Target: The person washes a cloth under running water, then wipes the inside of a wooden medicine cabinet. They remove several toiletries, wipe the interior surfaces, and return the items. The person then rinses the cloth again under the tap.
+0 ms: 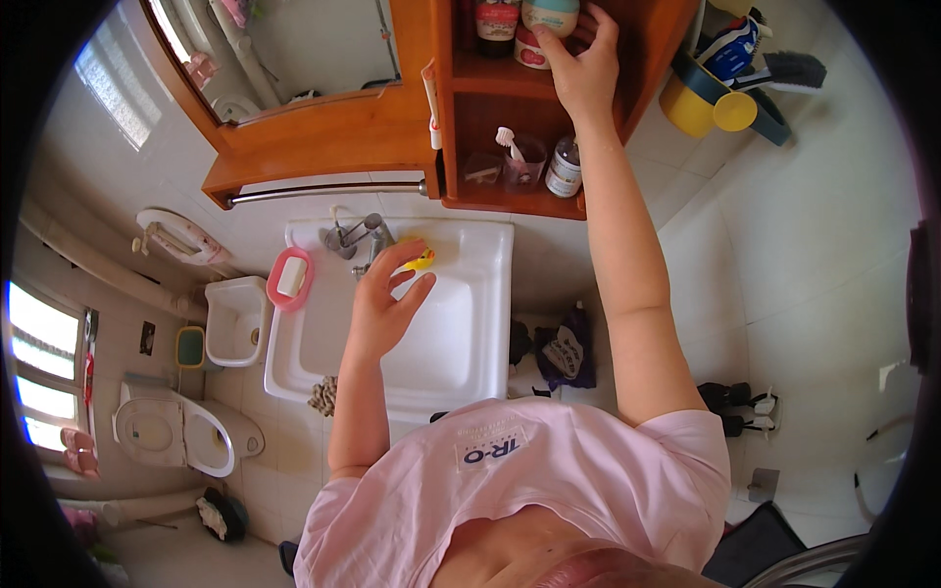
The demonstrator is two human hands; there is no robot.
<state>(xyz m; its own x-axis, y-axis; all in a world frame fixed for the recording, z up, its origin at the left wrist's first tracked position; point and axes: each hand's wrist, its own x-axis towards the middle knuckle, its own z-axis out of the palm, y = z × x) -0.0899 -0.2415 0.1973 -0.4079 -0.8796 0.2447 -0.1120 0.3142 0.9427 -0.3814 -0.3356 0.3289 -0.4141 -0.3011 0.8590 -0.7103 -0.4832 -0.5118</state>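
Observation:
My right hand (581, 62) reaches up into the wooden cabinet (507, 84), its thumb and fingers around a teal-lidded jar (550, 16). That jar is stacked on a white jar with a red label (531, 50). A dark tube (497, 26) stands just left of them. On the shelf below are a toothbrush (507, 140) in a clear cup (525, 165) and a labelled bottle (564, 169). My left hand (390, 294) hovers, fingers apart and empty, over the white sink (441, 323), close to the faucet (376, 235) and a yellow rubber duck (420, 259).
A pink soap dish (276, 283) with soap sits on the sink's left rim. Under the mirror's wooden shelf (316, 158) runs a metal towel bar (323, 192). A yellow holder (680, 103) with brushes hangs right of the cabinet. A toilet (151, 430) stands at the left.

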